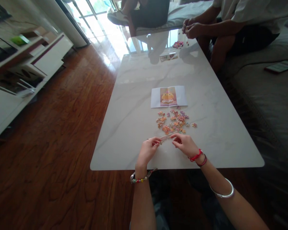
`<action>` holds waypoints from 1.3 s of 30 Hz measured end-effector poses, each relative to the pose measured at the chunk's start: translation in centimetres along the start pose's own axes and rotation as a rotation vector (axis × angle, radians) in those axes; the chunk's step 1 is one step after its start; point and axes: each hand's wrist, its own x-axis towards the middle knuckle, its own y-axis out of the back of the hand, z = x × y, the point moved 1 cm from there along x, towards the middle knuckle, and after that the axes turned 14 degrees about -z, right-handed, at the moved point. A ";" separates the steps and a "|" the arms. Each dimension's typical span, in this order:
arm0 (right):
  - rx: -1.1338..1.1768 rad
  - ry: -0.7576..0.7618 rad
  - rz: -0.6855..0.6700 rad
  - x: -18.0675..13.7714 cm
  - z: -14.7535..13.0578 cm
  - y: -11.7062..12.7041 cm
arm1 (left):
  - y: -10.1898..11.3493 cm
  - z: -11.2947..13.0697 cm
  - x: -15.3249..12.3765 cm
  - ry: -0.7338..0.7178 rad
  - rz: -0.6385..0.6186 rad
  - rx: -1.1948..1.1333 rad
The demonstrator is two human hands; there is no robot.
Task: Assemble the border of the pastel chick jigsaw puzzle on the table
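A short pale strip of joined jigsaw pieces (165, 137) stretches between my two hands, near the front of the white table. My left hand (150, 149) is closed in a pinch at the strip's left end. At its right end, my right hand (185, 143) has curled fingers on the strip, the thumb a little lower than the forefinger. Just beyond my fingers lies a loose spread of pink, orange and purple jigsaw pieces (174, 122). Behind them rests a creased picture sheet (181, 95) showing two round yellow figures.
The marble-patterned table (132, 95) runs away from me. Farther along it are a small box (168, 56) and another pile of pieces (178, 44), near a seated person's hands (192, 29). A sofa (261, 86) flanks the right side; a low cabinet (50, 54) stands left.
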 end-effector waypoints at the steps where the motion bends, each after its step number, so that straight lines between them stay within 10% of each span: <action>1: -0.053 0.004 0.017 0.1 0.1 -0.1 | 0.0 -0.1 0.0 0.012 0.012 0.007; 15: -0.306 0.181 -0.006 1.6 -0.8 -1.4 | -0.7 0.2 1.0 0.007 0.092 0.113; 39: -0.638 0.010 -0.126 1.7 -1.7 -2.3 | -0.1 -0.2 0.8 -0.208 0.014 0.406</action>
